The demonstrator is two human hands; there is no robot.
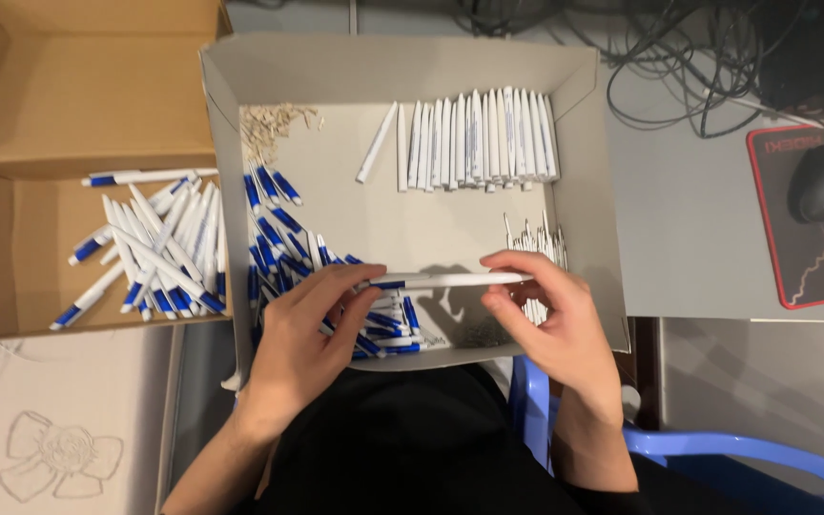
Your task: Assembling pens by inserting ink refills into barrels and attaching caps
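a white pen (450, 280) — light, stiff, likely slippery — is being pinched at both ends, the left hand (312, 329) and right hand (550, 319) fingers being closed on it above the grey box (584, 191).

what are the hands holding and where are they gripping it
A white pen with a blue tip, held level over the grey box: left hand pinches the blue-tipped end, right hand the white end.

white-blue pens (154, 250), seemingly grey box (591, 191)

Bare floor mid-tray (402, 229) lies open between blue tips (274, 238) and white barrels (474, 138).
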